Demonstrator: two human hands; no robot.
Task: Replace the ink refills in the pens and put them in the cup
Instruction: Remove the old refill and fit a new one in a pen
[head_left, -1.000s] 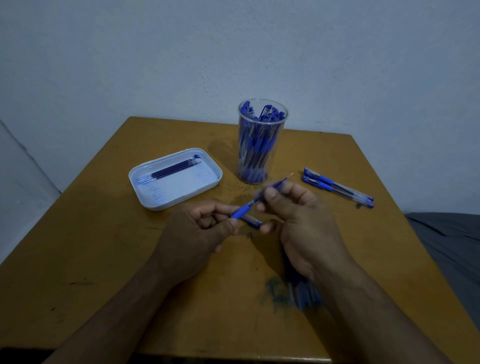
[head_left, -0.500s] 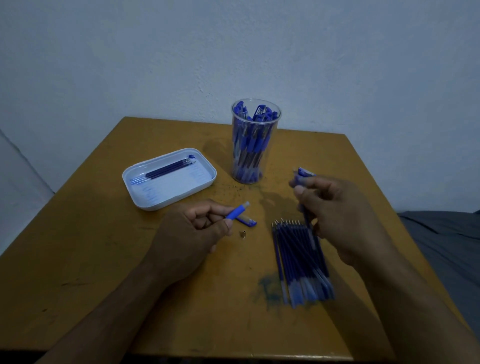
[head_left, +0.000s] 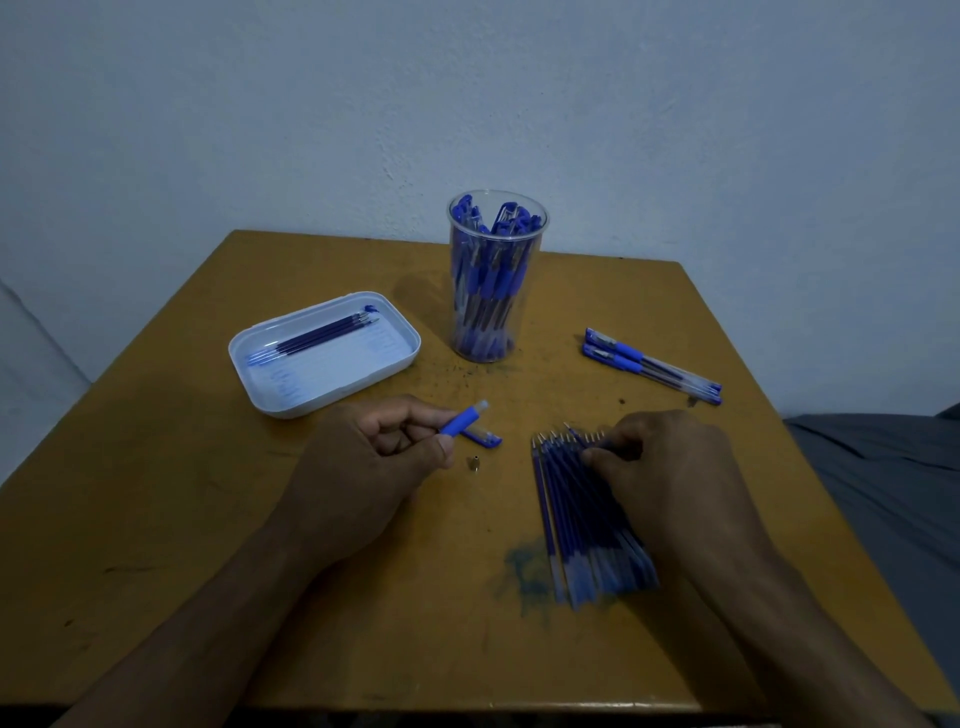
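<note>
My left hand (head_left: 374, 467) grips an opened pen barrel (head_left: 465, 418) by its blue grip, the open end pointing up and right. The pen's cap (head_left: 485, 439) and a small metal tip (head_left: 474, 462) lie on the table just beside that hand. My right hand (head_left: 670, 467) is down on the fanned pile of blue refills (head_left: 566, 514), and its fingertips pinch one refill near the pile's pointed ends. The clear cup (head_left: 497, 291), full of blue pens, stands at the back centre.
A white tray (head_left: 291, 395) at the left holds a few used refills (head_left: 317, 335). Two capped pens (head_left: 649, 366) lie at the right. A blue ink stain (head_left: 524, 571) marks the brown table (head_left: 156, 519) near its front edge.
My right hand drew the refill out of the barrel, swung right, then came down onto the refill pile. My left hand kept hold of the barrel and barely moved.
</note>
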